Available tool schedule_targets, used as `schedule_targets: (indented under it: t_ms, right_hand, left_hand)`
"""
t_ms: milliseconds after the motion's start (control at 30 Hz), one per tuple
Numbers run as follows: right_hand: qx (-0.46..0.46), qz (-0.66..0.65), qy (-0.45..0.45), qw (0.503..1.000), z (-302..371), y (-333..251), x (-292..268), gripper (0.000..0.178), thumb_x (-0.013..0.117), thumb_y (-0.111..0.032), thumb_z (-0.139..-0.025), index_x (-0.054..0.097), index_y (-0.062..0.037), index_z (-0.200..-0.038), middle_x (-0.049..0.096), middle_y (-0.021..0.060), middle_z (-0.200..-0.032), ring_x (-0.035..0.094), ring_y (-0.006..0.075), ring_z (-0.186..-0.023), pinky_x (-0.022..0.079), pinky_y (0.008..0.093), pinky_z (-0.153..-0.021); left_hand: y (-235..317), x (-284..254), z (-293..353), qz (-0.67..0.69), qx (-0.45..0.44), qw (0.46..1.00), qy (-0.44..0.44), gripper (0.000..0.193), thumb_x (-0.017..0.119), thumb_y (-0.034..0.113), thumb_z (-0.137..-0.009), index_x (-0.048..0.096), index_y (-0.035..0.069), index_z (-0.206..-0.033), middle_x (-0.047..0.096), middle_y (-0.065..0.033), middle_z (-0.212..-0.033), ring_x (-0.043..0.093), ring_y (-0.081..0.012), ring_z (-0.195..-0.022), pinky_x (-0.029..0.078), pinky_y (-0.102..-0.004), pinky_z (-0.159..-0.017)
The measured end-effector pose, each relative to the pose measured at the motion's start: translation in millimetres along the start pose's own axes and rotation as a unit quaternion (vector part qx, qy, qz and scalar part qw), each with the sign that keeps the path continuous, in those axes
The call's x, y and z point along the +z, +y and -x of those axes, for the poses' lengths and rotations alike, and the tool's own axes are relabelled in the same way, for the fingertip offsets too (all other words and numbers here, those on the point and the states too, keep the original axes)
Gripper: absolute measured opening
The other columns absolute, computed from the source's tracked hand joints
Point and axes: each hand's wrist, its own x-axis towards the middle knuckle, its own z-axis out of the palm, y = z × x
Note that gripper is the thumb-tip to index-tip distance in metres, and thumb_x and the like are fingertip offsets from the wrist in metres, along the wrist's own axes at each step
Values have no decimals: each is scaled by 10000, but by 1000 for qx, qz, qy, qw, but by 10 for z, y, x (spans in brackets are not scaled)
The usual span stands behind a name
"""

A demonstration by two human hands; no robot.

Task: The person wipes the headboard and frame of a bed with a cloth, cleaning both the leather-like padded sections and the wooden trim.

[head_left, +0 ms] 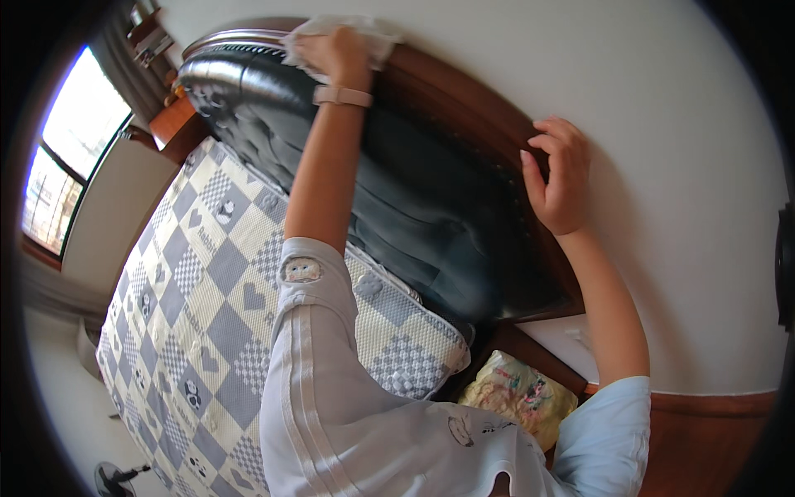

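My left hand [338, 56], with a pale watch band at the wrist, presses a crumpled white cloth [377, 40] onto the top rim of the headboard [447, 91]. That headboard has a dark brown wooden frame around black tufted padding. Farther right, my right hand [561, 176] holds nothing; its fingers are loosely bent and apart. It is beside the headboard's curved edge, against or close to the pale wall [662, 166]; whether it touches cannot be made out. Below the headboard lies the bed [240, 331], covered in a grey and cream checked quilted spread.
A yellowish patterned plastic package [522, 398] lies beside the bed's near corner. A wooden cabinet [175, 120] stands at the bed's far side, near a bright window [74, 141] and grey curtain [124, 58]. A fan [116, 479] shows at lower left.
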Motion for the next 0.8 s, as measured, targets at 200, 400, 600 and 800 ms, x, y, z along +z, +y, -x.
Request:
schedule_targets:
  t_ms: [200,400,600,800]
  right_hand:
    - [-2,6,-4,1000,36,-29,-10,170,590,-54,-786,500,-56,-931,549,118,-1052,510,324,-1034,386,401,-884]
    - [-7,-20,-6,1000,18,-78,19,153,577,-34,-796,496,-48,-926,554,125,-1048,521,332,-1019,406,405,-864]
    - [-25,5,-22,999,-2,-40,-11,128,577,-28,-793,508,-51,-899,557,120,-1044,529,320,-1015,421,397,-856]
    - [-20,-6,-11,1000,10,-45,25,150,603,-8,-765,514,-55,-876,558,114,-1039,534,316,-1002,431,399,-843]
  left_hand:
    - [786,-459,1200,485,-70,863,122,702,465,185,-763,186,-172,-1299,69,-356,-1393,62,-458,-1314,37,-459,-1085]
    - [293,-37,412,387,-74,890,228,755,507,227,-765,152,-198,-1278,139,-390,-1350,112,-487,-1287,58,-478,-1082]
    - [-621,202,-815,294,-103,925,217,676,653,240,-656,399,-89,-1189,335,-279,-1295,278,-383,-1247,220,-396,-1046]
    - [-1040,238,-1195,430,-117,889,109,742,584,271,-717,276,-92,-1286,238,-263,-1380,176,-355,-1314,119,-386,-1091]
